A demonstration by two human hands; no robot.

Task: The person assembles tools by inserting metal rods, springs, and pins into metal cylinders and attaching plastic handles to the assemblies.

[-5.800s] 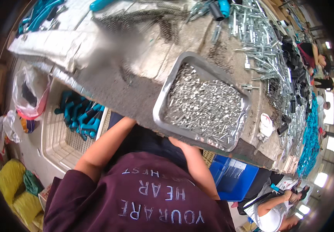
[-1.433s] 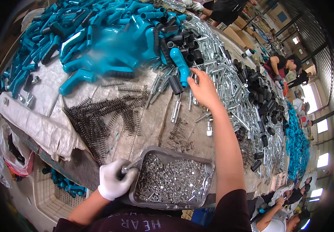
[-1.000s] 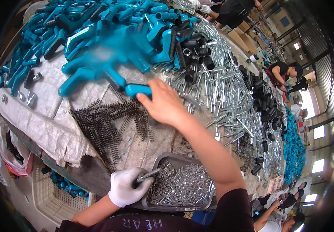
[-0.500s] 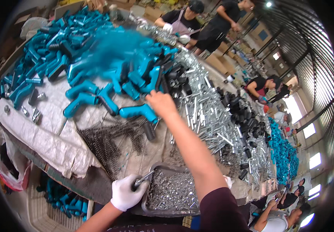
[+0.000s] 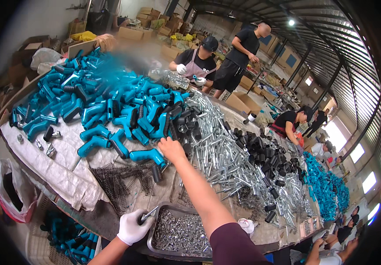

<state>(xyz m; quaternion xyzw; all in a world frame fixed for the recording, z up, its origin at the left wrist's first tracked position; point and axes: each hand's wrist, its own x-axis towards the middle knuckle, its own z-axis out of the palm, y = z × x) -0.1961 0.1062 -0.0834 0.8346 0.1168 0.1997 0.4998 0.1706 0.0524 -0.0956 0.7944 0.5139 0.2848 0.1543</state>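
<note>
My left hand [image 5: 134, 227], in a white glove, is closed around a thin metal rod [image 5: 150, 213] with a dark end, held at the left rim of the metal tray [image 5: 153, 240] of small metal parts. My bare right hand [image 5: 172, 151] reaches over the table, its fingers apart and bent down beside a teal angled handle [image 5: 146, 155]; nothing shows in them, though the palm side is hidden. A black sleeve [image 5: 156, 173] lies just below that handle. The large pile of teal handles [image 5: 73, 86] spreads beyond, with loose metal rods [image 5: 217, 152] to the right.
Dark springs [image 5: 122, 181] lie near the left front edge. Black sleeves [image 5: 261, 154] are heaped at the right, with more teal handles [image 5: 325, 185] farther along. A plastic crate [image 5: 45, 247] and a bag [image 5: 11, 190] stand below the table. Several people work around it.
The view has tilted up, showing more of the room. My right hand keeps nearly the same place beside the teal handle. The left still grips the rod by the tray.
</note>
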